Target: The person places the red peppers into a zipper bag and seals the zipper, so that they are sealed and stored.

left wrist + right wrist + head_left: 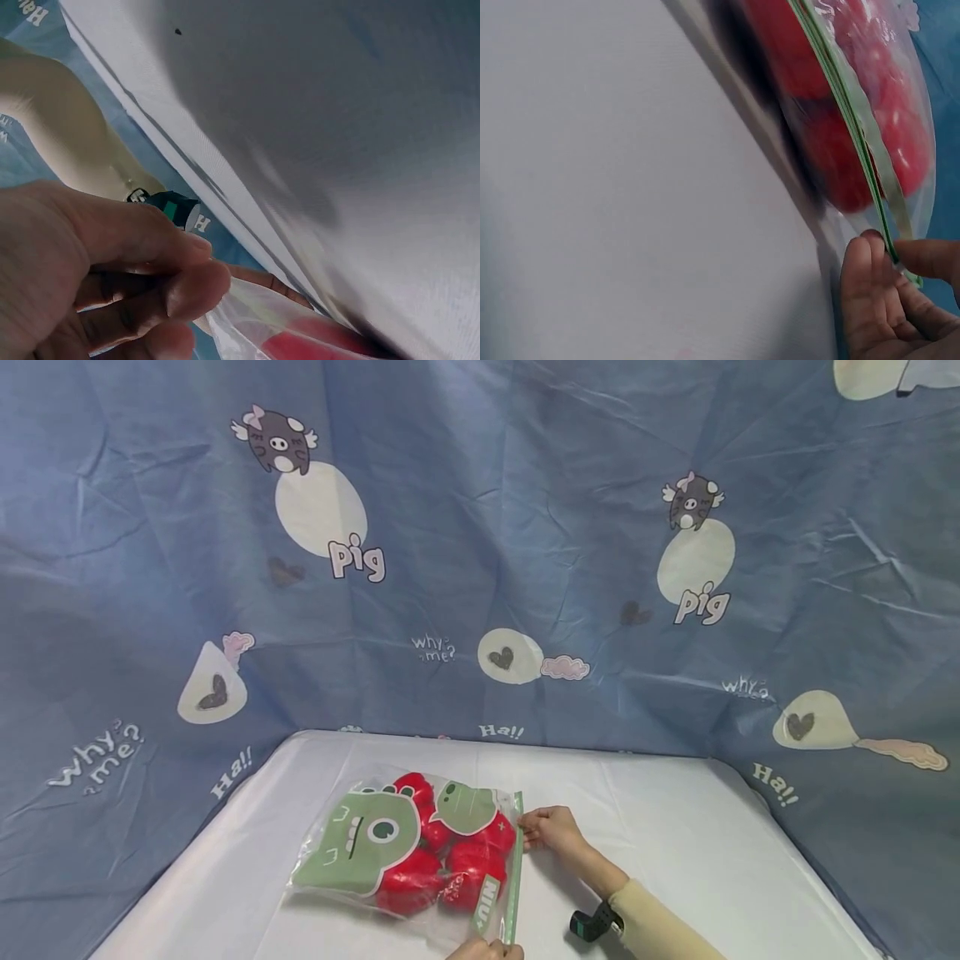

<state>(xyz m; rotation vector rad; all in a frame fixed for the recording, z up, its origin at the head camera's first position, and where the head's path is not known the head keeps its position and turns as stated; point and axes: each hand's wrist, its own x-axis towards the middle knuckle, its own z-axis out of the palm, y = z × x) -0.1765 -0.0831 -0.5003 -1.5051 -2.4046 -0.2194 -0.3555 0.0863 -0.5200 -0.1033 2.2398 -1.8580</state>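
A clear zip bag (pixel 427 852) printed with green monsters lies on the white table, filled with several glossy red, rounded pieces (pixel 411 881). Along its right side runs a green zip strip (pixel 513 868). My right hand (pixel 551 828) is at the far end of this strip; the right wrist view shows thumb and fingers (pixel 866 289) pinching the strip's corner. At the near end, my left hand (pixel 487 950) is cut off by the frame's lower edge. In the left wrist view its thumb and forefinger (pixel 199 292) pinch the bag's clear plastic corner.
The white table (pixel 667 860) backs onto a blue printed curtain (pixel 450 568), which also hangs along both sides. A black wrist camera (pixel 592 922) is strapped to my right wrist, by the beige sleeve (pixel 660 927).
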